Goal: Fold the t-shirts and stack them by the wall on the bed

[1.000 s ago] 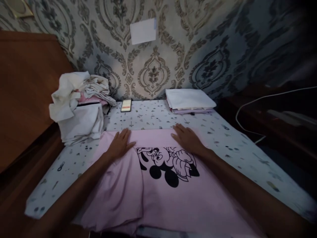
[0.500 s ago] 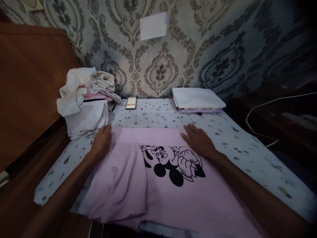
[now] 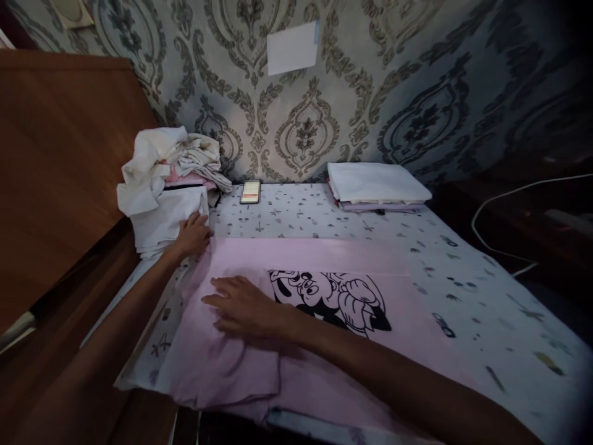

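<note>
A pink T-shirt (image 3: 333, 371) with a black cartoon-mouse print lies spread on a patterned sheet, its far edge folded over in a straight band. My right hand (image 3: 245, 306) rests palm down on the folded-in left part of the shirt, fingers spread and pointing left. At the shirt's far left corner is my left hand (image 3: 194, 233), fingers extended and slightly apart, close to a stack of folded white cloth (image 3: 167, 216). I cannot make out anything held in it.
Crumpled white and cream clothes (image 3: 152, 161) top the stack at the back left. A phone (image 3: 251, 192) lies by the wall; folded clothes (image 3: 377, 182) are at the back right. A brown wooden panel (image 3: 60, 167) borders the left. A white cable (image 3: 482, 216) hangs right.
My right hand has moved left and nearer, from the shirt's far right edge onto its left part. My left hand has shifted slightly farther away, towards the white stack.
</note>
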Demonstrator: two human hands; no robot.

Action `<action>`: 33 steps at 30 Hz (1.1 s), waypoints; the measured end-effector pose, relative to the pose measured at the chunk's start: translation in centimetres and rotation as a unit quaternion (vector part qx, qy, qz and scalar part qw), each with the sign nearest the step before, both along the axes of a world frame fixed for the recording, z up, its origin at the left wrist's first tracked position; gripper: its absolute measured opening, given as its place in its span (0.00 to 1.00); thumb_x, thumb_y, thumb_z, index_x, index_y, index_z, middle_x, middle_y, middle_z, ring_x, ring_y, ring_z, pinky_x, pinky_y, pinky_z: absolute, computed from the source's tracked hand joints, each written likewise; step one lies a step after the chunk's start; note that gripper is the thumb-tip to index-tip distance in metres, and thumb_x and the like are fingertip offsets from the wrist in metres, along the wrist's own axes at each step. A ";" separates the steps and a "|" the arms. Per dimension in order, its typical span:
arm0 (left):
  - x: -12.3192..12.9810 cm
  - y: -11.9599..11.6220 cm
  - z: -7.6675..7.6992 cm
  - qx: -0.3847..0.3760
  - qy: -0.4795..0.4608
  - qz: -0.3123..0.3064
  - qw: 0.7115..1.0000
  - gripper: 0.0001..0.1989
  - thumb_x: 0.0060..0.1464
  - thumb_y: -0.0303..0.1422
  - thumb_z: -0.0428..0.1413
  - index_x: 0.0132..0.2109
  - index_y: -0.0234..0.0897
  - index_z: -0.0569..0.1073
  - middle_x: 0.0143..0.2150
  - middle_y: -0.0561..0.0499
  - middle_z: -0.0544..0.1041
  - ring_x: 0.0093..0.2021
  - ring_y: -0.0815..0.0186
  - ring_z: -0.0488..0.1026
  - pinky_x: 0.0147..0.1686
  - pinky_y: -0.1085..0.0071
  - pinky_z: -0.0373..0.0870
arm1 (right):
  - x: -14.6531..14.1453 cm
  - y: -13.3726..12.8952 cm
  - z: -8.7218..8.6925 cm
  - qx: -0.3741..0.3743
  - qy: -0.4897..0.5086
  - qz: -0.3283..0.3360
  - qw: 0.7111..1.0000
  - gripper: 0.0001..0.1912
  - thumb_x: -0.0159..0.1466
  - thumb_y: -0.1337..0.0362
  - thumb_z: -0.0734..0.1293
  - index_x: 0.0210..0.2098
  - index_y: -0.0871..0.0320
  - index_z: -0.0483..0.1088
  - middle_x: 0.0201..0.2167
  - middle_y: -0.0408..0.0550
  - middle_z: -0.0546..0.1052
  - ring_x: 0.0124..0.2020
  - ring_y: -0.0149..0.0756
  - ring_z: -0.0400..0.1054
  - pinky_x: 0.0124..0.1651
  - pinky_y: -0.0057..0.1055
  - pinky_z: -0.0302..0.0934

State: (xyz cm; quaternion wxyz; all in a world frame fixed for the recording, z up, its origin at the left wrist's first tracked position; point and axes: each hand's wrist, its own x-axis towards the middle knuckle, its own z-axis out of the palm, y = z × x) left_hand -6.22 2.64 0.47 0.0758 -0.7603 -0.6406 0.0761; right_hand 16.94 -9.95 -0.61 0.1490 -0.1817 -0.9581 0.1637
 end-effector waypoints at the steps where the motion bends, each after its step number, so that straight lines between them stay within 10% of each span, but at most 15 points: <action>1: 0.0 0.1 0.1 -0.005 0.001 0.002 1.000 0.13 0.55 0.30 0.53 0.43 0.39 0.81 0.72 0.44 0.60 0.72 0.45 0.49 0.62 0.46 0.55 | -0.6 -0.5 -0.4 0.003 -0.004 0.001 1.000 0.23 0.68 0.56 0.67 0.59 0.57 0.67 0.63 0.61 0.67 0.64 0.49 0.61 0.64 0.49 0.56; 19: 1.8 -2.0 0.5 0.085 -0.039 -0.014 0.996 0.18 0.58 0.25 0.46 0.50 0.37 0.75 0.62 0.39 0.72 0.66 0.48 0.60 0.60 0.43 0.56 | -0.4 -2.2 -2.3 0.071 0.001 0.014 0.997 0.20 0.71 0.58 0.62 0.60 0.59 0.66 0.63 0.58 0.68 0.67 0.45 0.57 0.69 0.49 0.49; 28: 3.7 -6.4 -4.1 0.031 -0.166 -0.121 0.978 0.25 0.66 0.40 0.41 0.63 0.31 0.64 0.66 0.34 0.66 0.67 0.50 0.61 0.65 0.49 0.57 | 1.0 -2.3 -2.4 0.046 0.030 -0.009 0.998 0.19 0.72 0.62 0.60 0.61 0.62 0.65 0.64 0.61 0.67 0.64 0.45 0.60 0.64 0.47 0.55; 33: 4.3 -8.8 -1.7 0.036 -0.224 -0.141 0.964 0.21 0.66 0.38 0.41 0.56 0.31 0.69 0.55 0.36 0.74 0.55 0.54 0.71 0.57 0.57 0.66 | 6.1 -3.3 -1.8 -0.036 0.131 -0.092 0.986 0.15 0.73 0.63 0.58 0.51 0.64 0.71 0.51 0.58 0.75 0.53 0.40 0.67 0.57 0.40 0.62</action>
